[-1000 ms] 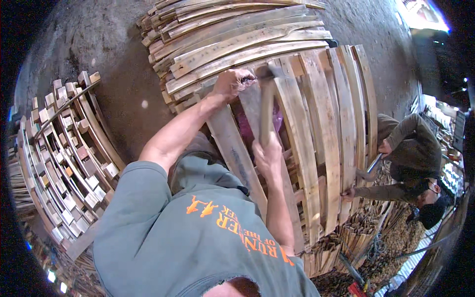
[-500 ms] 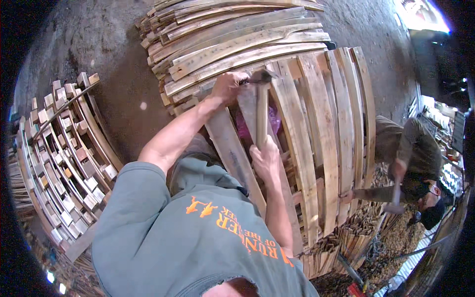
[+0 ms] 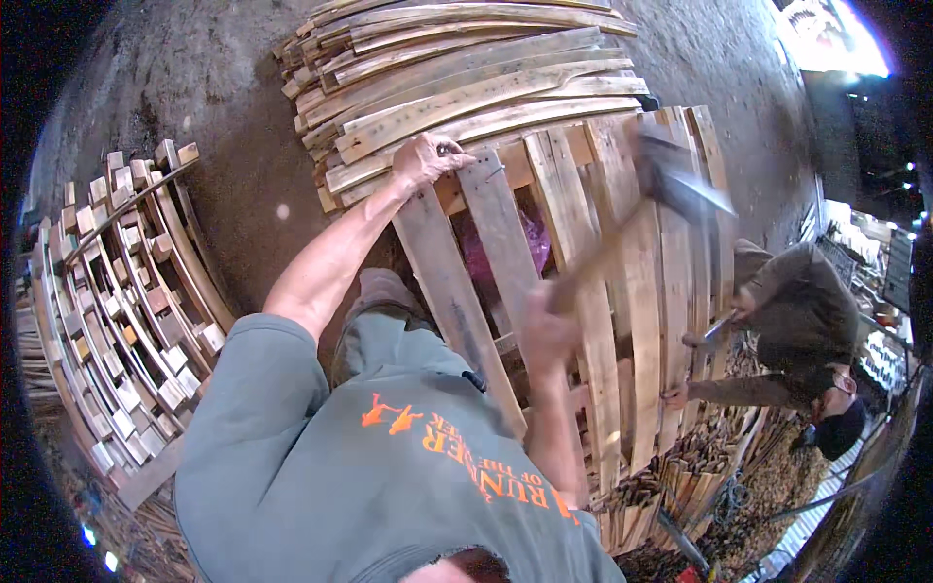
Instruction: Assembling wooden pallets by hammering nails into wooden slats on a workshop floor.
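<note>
My right hand [image 3: 549,325], blurred by motion, is wrapped round the wooden handle of a hammer [image 3: 671,180]. Its smeared metal head hangs over the pallet slats to the right. My left hand [image 3: 428,160] is closed in a pinch at the far end of a loose-looking slat [image 3: 501,219]; what its fingers hold is too small to make out. Beside those fingertips, a nail [image 3: 494,173] stands partly out of the slat end. The slat lies across the wooden pallet [image 3: 573,214], with gaps on both sides. Pinkish-purple plastic [image 3: 476,253] shows through beneath.
Stacked planks [image 3: 466,87] lie beyond the pallet's far side. Block-and-board pallet pieces [image 3: 126,311] are piled at the left. Across the pallet at right, a co-worker [image 3: 797,311] leans in with a hammer [image 3: 714,328]. Wood offcuts [image 3: 671,496] and shavings cover the ground at lower right.
The hammer in my right hand has swung up and right, away from the slat end, uncovering the nail. My left hand has shifted slightly left. The co-worker's hammer has moved toward the pallet.
</note>
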The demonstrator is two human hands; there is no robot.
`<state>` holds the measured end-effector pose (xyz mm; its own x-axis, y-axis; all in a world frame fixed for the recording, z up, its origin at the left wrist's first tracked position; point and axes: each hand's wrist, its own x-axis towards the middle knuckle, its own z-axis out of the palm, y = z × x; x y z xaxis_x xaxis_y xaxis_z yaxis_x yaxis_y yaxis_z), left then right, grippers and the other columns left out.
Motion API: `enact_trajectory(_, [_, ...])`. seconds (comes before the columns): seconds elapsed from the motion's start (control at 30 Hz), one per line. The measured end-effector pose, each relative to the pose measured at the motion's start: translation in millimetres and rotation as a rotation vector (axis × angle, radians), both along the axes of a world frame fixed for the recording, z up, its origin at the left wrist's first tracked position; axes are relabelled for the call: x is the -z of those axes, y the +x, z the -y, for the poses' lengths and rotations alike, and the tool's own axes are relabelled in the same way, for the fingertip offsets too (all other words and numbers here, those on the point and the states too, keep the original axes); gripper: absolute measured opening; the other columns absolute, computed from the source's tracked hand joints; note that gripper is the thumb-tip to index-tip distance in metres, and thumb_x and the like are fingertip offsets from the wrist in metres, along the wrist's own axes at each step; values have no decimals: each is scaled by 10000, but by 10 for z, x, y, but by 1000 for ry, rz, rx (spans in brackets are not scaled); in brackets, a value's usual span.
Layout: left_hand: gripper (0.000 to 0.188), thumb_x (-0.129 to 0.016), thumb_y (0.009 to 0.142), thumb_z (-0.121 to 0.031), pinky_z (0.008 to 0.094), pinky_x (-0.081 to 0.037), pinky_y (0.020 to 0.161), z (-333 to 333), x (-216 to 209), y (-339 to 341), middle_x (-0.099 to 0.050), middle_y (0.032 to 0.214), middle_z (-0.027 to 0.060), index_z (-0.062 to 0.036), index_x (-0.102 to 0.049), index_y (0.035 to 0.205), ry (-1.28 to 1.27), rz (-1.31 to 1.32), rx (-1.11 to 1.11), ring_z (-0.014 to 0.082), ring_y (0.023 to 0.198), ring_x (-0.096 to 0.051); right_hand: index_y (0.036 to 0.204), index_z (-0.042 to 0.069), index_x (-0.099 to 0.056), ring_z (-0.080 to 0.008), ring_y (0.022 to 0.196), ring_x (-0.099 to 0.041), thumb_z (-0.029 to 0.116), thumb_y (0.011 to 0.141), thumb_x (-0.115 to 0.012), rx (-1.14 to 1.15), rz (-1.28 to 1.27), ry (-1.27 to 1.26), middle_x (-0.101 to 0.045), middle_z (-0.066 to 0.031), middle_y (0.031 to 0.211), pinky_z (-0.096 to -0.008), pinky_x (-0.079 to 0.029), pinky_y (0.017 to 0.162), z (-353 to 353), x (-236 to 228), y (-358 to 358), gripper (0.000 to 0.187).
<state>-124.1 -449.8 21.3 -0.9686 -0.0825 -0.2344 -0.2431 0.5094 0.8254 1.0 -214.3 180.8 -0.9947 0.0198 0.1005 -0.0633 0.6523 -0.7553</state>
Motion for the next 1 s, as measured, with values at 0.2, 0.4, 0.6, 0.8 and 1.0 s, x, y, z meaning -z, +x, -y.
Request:
enact_trajectory(0.2, [366,-757,725,-487,270,-432,548,29,49,9,-661,659,-22,-133,-749,820,67,123,-43,83,565,-552,905,-2,-561,-204,614,-560,86,824,-567,68,614,-161,-605,-103,759,-324,-470,602,45,-335,-153,120])
enact_trajectory(0.4, [370,-770,719,-456,267,-457,530,34,-25,-12,-663,657,7,-99,-727,806,189,134,-38,88,565,-595,903,-7,-578,-170,669,-594,81,806,-611,-106,-369,-656,-612,-75,801,-306,-514,628,-59,-1037,-232,135])
enact_trajectory(0.6, [366,-781,714,-451,266,-430,523,35,97,-27,-643,625,-3,-93,-731,770,210,89,-35,79,546,-556,964,-20,-529,-177,621,-582,56,778,-517,-102,493,139,-580,-108,739,-341,-476,543,93,433,94,202])
enact_trajectory(0.8, [337,-789,721,-406,272,-452,538,60,135,2,-656,624,17,-75,-728,740,284,123,-70,86,547,-570,708,-7,-532,-96,422,-479,115,802,-607,114,125,-148,-517,9,523,-278,-383,383,-81,-629,-163,171])
enact_trajectory(1.0, [349,-786,716,-408,253,-432,571,72,-3,15,-654,663,-5,-72,-740,795,288,144,-55,76,583,-542,937,119,-569,-127,462,-483,180,811,-628,-24,-802,-506,-494,-52,570,-242,-441,413,216,-1288,-507,152])
